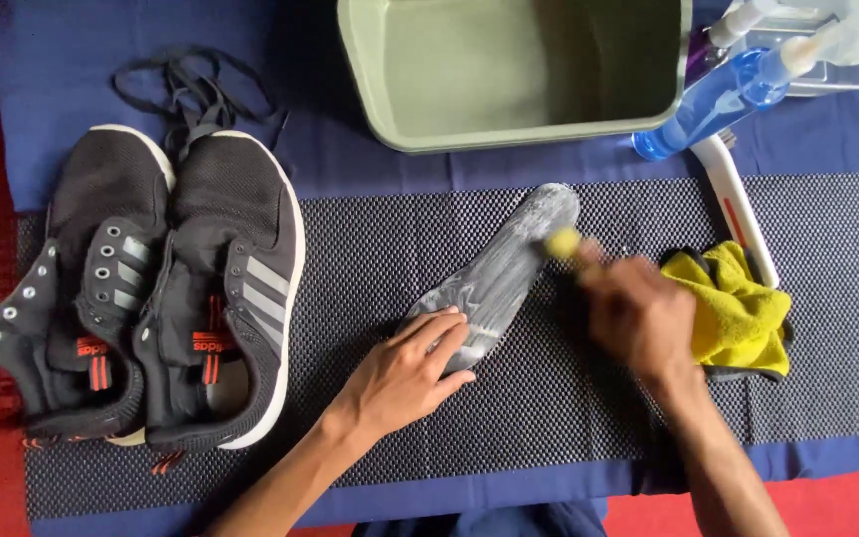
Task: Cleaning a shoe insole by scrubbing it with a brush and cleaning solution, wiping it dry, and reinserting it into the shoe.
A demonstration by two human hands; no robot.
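Observation:
A grey shoe insole (509, 267), streaked with white foam, lies diagonally on the black mesh mat (549, 398). My left hand (405, 373) presses flat on the insole's heel end. My right hand (636, 313), blurred by motion, grips a small yellow brush (563, 243) whose head touches the insole near its toe end. Most of the brush is hidden in my fist.
Two black sneakers (151, 288) without laces stand at the left, loose black laces (196, 94) behind them. A green basin (519, 70) sits at the back. A blue spray bottle (718, 99), a white-handled brush (743, 214) and a yellow cloth (738, 308) lie at the right.

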